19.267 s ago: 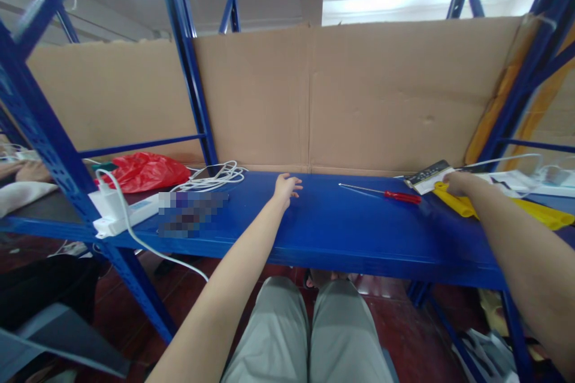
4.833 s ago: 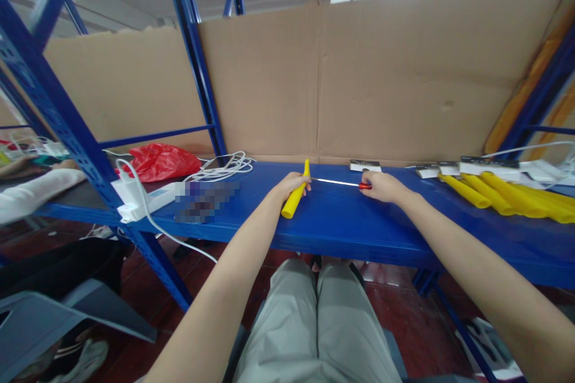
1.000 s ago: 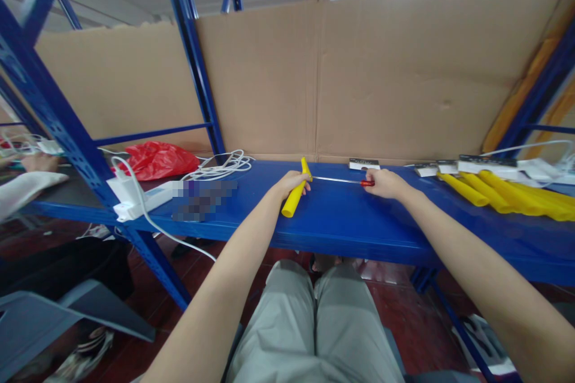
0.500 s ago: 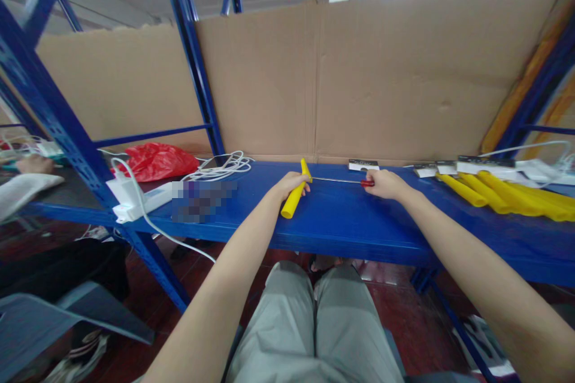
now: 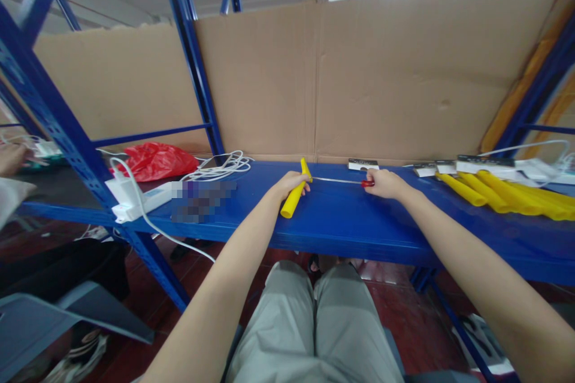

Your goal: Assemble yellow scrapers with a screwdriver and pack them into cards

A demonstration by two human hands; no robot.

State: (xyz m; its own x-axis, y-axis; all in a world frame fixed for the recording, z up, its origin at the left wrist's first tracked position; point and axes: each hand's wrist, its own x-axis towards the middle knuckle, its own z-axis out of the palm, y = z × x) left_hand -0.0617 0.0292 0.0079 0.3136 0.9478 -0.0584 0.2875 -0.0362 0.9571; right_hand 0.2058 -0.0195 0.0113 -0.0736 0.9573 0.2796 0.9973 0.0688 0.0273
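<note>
Over the blue shelf top [image 5: 332,221], my left hand [image 5: 291,184] is wrapped round the middle of a yellow tube [image 5: 293,202], which slants with its wide end toward me. My right hand [image 5: 381,184] grips the red handle of a screwdriver [image 5: 367,184]. Its thin metal shaft points left, level, and its tip meets the tube beside my left fingers. Whether the tip sits in a screw or a hole is too small to make out.
Several yellow tubes [image 5: 498,191] lie at the right, near small black-and-white boxes [image 5: 485,164]. On the left are a red plastic bag [image 5: 157,161], coiled white cable [image 5: 227,166] and a white power strip [image 5: 148,200]. Cardboard [image 5: 381,78] stands behind. Another person's hand [image 5: 12,158] shows far left.
My hands, the tube and the screwdriver hold almost the same place. The other person's hand and sleeve at the far left have shifted further left.
</note>
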